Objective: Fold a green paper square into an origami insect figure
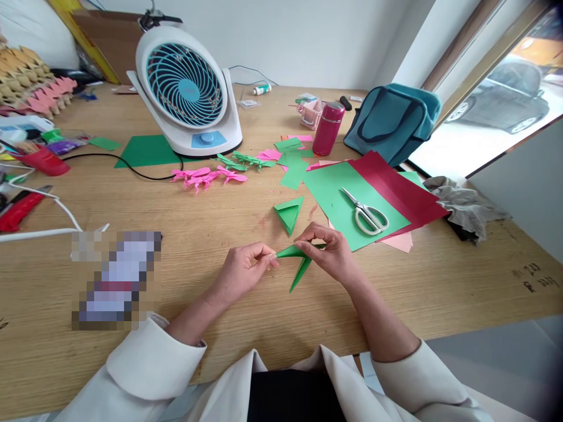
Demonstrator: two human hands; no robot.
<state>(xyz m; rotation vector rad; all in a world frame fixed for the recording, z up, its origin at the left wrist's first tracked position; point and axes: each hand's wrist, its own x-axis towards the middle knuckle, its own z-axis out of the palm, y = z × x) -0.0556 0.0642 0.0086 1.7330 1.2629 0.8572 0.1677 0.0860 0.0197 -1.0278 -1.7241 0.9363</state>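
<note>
A piece of folded green paper [301, 274] with narrow pointed arms is held between my two hands just above the table. My left hand [246, 266] pinches the tip of its left arm between thumb and fingers. On the other side, my right hand [328, 249] is closed on the paper's upper right part and hides some of it. One narrow point hangs down toward me. Just beyond my hands lies a separate folded green paper triangle [289, 214], touching neither hand.
White-handled scissors [370, 219] rest on green sheets [334, 190] beside red sheets [396, 190]. Pink [204, 177] and green folded figures [248, 160] lie before a fan [187, 88]. Behind are a red bottle [328, 129] and teal bag [391, 123]; a blurred phone [121, 278] lies left.
</note>
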